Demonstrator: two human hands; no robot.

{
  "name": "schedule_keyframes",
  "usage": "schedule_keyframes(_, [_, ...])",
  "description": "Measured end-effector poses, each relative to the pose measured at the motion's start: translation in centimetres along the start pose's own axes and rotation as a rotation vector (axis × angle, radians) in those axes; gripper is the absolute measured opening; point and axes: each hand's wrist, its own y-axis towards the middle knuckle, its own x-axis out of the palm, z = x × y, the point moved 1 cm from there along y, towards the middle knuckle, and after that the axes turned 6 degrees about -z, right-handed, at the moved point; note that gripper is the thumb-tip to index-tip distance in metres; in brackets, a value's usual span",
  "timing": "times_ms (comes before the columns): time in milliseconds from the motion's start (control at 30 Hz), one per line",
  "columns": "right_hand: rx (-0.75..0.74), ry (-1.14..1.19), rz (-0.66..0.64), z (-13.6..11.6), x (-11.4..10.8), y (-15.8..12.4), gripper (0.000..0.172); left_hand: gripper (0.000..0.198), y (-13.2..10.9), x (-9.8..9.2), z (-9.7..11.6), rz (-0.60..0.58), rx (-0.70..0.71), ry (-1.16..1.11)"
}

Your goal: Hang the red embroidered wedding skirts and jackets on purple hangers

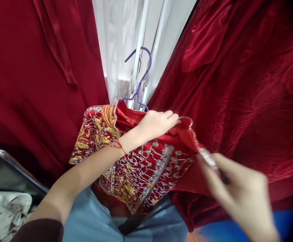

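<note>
A red jacket [133,174], richly embroidered in gold and silver, hangs in front of my lap. The hook of a purple hanger [139,84] rises from its neck opening, where a small red size label [131,121] reads S. My left hand [158,122] reaches across the front and grips the garment near the shoulder, its fingers curled over the fabric. At the right, my right hand [237,188] is blurred by motion. It pinches the silver-trimmed edge of the jacket and pulls it outward, showing the plain red lining.
Dark red garments hang on the left [43,67] and right [237,101]. Between them stands a white rack [138,50] before a pale curtain. A chair [10,171] with a spotted white cloth [5,211] is at lower left.
</note>
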Motion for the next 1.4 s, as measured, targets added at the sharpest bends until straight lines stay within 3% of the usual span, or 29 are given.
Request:
schedule_keyframes(67, [-0.124, -0.18, -0.009, -0.9, 3.3, -0.2, 0.03, 0.043, -0.5, -0.2, -0.2, -0.01, 0.017, -0.022])
schedule_keyframes(133, [-0.148, -0.358, 0.028, -0.6, 6.2, -0.3, 0.03, 0.04, -1.3, -0.8, -0.7, 0.007, 0.062, -0.061])
schedule_keyframes(267, [-0.095, -0.294, 0.063, 1.7, 8.4, -0.8, 0.022, 0.034, -2.9, -2.8, -3.6, 0.049, 0.104, -0.02])
schedule_keyframes(400, [-0.05, -0.152, 0.131, 2.8, 6.9, -0.9, 0.021, 0.034, -3.2, -4.2, -6.7, -0.047, 0.107, 0.079])
schedule_keyframes(500, [0.067, -0.073, 0.155, 3.1, 5.1, -0.6, 0.026, 0.038, -2.7, -4.4, -7.6, -0.14, 0.168, 0.089])
schedule_keyframes(633, [0.241, -0.009, 0.144, 4.1, 3.3, -0.8, 0.031, 0.044, -2.3, -4.5, -7.4, -0.171, 0.205, 0.068])
schedule_keyframes(767, [0.291, 0.006, 0.093, 4.7, 2.8, -1.4, 0.029, 0.044, -2.6, -5.1, -7.0, -0.17, 0.191, 0.056])
schedule_keyframes(1000, [0.363, 0.043, 0.084, 4.6, 2.8, -0.8, 0.034, 0.04, -2.7, -6.2, -7.0, -0.289, 0.237, 0.05])
schedule_keyframes(1133, [0.361, 0.03, 0.073, 5.1, 3.1, 0.0, 0.034, 0.04, -2.4, -5.0, -7.0, -0.252, 0.176, 0.1])
schedule_keyframes(1233, [0.322, -0.019, 0.086, 4.8, 2.2, 0.7, 0.031, 0.04, -2.0, -3.3, -6.9, -0.167, 0.068, 0.116])
schedule_keyframes(1333, [0.249, -0.023, 0.114, 2.2, 1.2, 0.6, 0.025, 0.039, -1.6, -1.9, -6.9, -0.1, -0.006, 0.1])
schedule_keyframes(1400, [0.179, -0.006, 0.095, -0.7, 2.1, 0.0, 0.021, 0.038, -1.4, -1.4, -7.0, -0.073, -0.022, 0.081])
